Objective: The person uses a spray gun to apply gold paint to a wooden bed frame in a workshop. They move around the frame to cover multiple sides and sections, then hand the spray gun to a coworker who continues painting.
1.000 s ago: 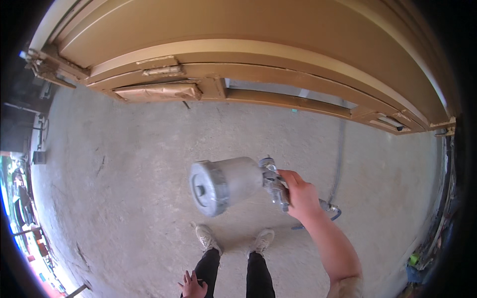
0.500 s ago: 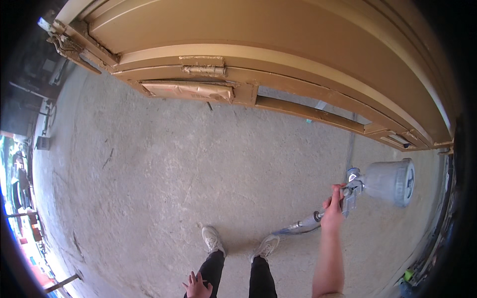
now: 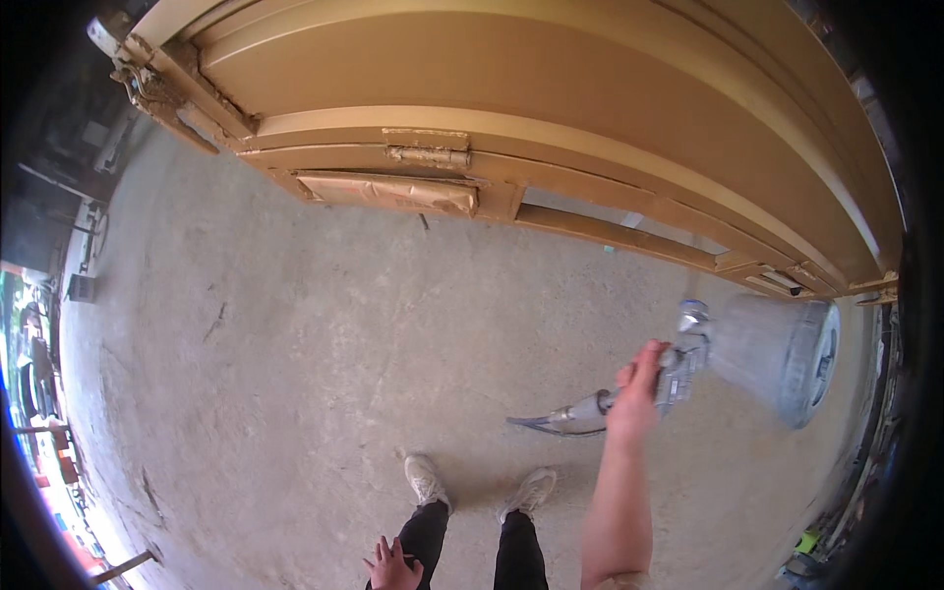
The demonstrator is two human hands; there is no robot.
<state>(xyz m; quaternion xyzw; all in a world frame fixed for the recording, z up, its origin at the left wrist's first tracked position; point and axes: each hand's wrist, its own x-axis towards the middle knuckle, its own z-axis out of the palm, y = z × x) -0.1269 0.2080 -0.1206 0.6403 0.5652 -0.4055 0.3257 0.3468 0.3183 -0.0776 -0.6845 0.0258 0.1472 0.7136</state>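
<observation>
Swung from mid-view a second ago over to our right side, the silver metal spray gun [image 3: 685, 359] now hangs above the pale grey concrete floor [image 3: 324, 324], near the right end of the gold-brown framed metal panel [image 3: 511, 79]; we judge our work has shifted toward that end. Its frosted, cylindrical cup [image 3: 757, 354] has turned from leftward to rightward and looks motion-blurred; we cannot tell what it contains. Our right hand [image 3: 637, 391] is wrapped round the gun, a thin dark hose [image 3: 533, 423] trailing leftward. Our left hand [image 3: 392, 567], fingers spread, holds nothing near the dark trouser leg [image 3: 425, 533].
</observation>
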